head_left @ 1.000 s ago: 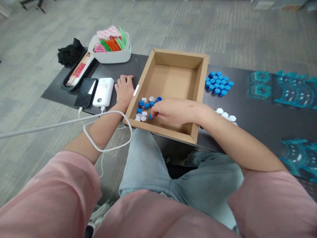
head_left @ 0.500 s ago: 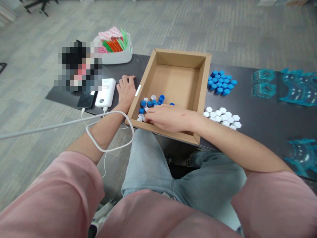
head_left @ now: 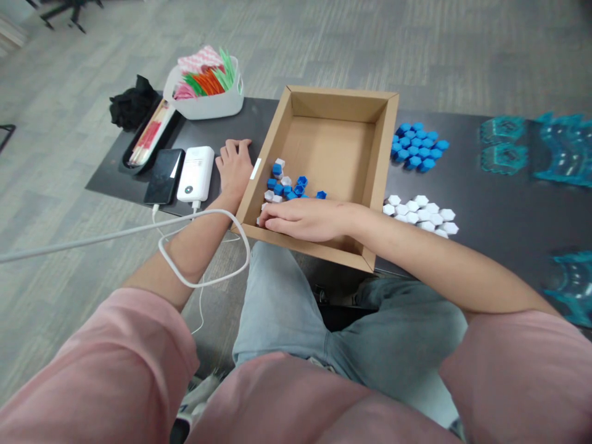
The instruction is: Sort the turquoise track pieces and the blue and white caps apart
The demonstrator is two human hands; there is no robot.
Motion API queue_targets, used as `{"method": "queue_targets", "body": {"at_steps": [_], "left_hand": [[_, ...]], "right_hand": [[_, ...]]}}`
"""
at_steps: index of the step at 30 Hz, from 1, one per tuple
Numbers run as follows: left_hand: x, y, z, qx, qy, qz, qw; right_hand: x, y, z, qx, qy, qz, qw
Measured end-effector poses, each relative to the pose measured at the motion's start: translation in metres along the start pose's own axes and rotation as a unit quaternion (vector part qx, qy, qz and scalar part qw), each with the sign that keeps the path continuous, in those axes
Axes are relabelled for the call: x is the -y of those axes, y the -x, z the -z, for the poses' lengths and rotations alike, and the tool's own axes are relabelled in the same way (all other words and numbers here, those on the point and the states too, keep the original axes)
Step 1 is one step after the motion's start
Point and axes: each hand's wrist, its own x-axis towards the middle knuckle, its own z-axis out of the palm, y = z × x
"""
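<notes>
A shallow cardboard box point(head_left: 379, 160) lies on the dark table point(head_left: 485, 203). Several small blue and white hexagonal pieces point(head_left: 287, 185) are scattered in its near left corner. My right hand point(head_left: 300, 219) lies palm down inside the box at that corner, fingers stretched toward the left wall over some of the pieces; I cannot see anything gripped. My left hand point(head_left: 234, 163) rests flat on the table against the outside of the box's left wall, fingers spread, holding nothing.
Right of the box sit a cluster of blue hexagons point(head_left: 419, 154) and a cluster of white ones point(head_left: 423, 213). Left of my left hand lie a white power bank point(head_left: 197, 172), a phone point(head_left: 163, 176), a black tray point(head_left: 145, 139), a white basket point(head_left: 206, 86). A white cable point(head_left: 203, 246) loops over my left forearm.
My right hand slid left and nearer along the box floor to the near left corner. A few pieces shifted toward the left wall. My left hand stayed put.
</notes>
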Motion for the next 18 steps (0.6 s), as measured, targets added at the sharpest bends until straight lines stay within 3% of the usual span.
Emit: {"method": "queue_targets", "body": {"at_steps": [3, 7, 13, 18], "left_hand": [[0.002, -0.002, -0.002, -0.007, -0.001, -0.002, 1.0], [0.001, -0.001, -0.001, -0.009, -0.001, 0.001, 1.0], [-0.001, 0.002, 0.003, -0.007, -0.016, -0.007, 1.0], [-0.002, 0.004, 0.004, -0.001, -0.027, -0.012, 1.0]], "right_hand": [[-0.002, 0.0, -0.003, 0.022, -0.015, 0.004, 1.0], [-0.005, -0.001, 0.0, -0.045, 0.07, 0.001, 0.997], [-0.017, 0.015, 0.045, -0.112, 0.234, -0.02, 0.966], [-0.05, 0.041, 0.076, -0.138, 0.251, -0.085, 0.954]]}}
